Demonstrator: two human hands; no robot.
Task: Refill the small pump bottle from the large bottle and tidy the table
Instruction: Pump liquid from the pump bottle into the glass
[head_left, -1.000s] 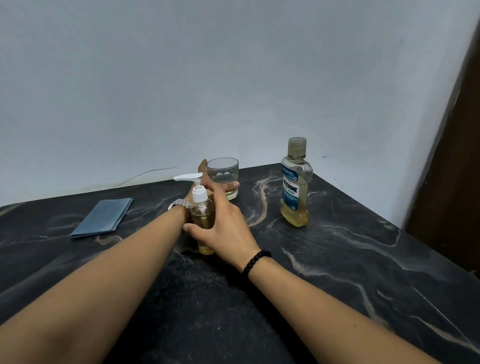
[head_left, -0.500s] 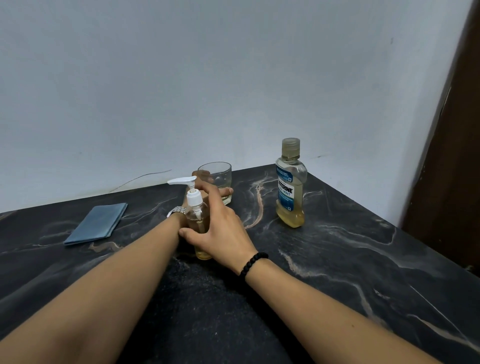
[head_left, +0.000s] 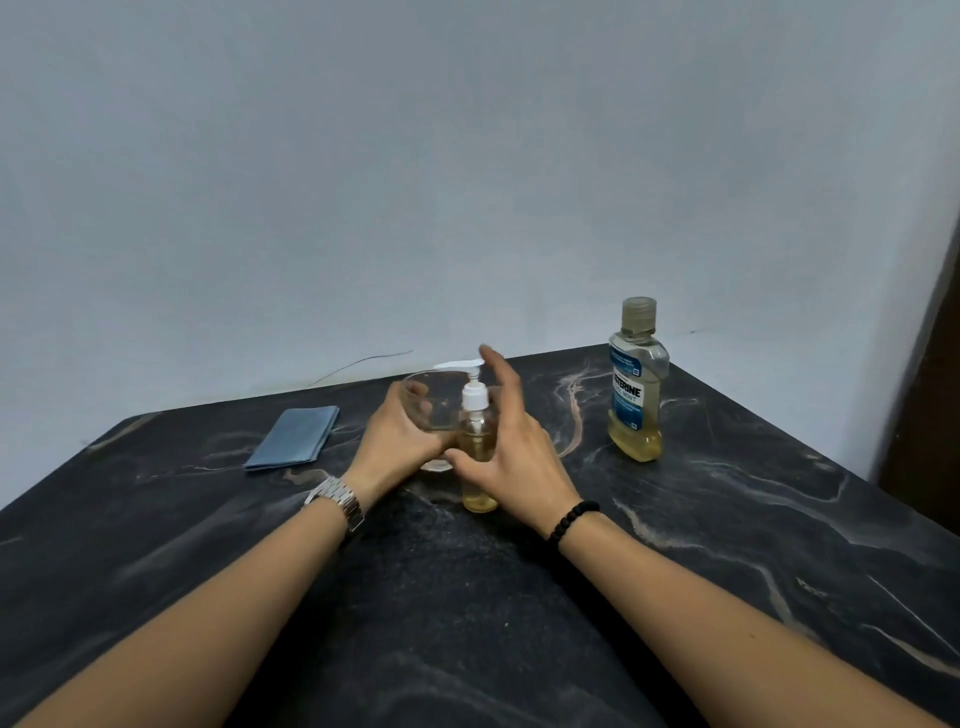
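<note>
The small pump bottle stands upright mid-table, white pump on top, yellow liquid inside. My right hand cups it loosely, thumb in front, fingers straightened and spread behind it, index tip near the pump head. My left hand grips a clear glass just left of and behind the pump bottle. The base of the glass is near the tabletop. The large mouthwash bottle, capped and about a third full of yellow liquid, stands apart at the right.
A folded blue cloth lies at the back left of the dark marble table. A pale wall runs along the table's far and right edges. A dark door is at the far right.
My left hand has brought the glass from behind the pump bottle towards me and to the left. My right hand's fingers have loosened and straightened around the pump bottle.
</note>
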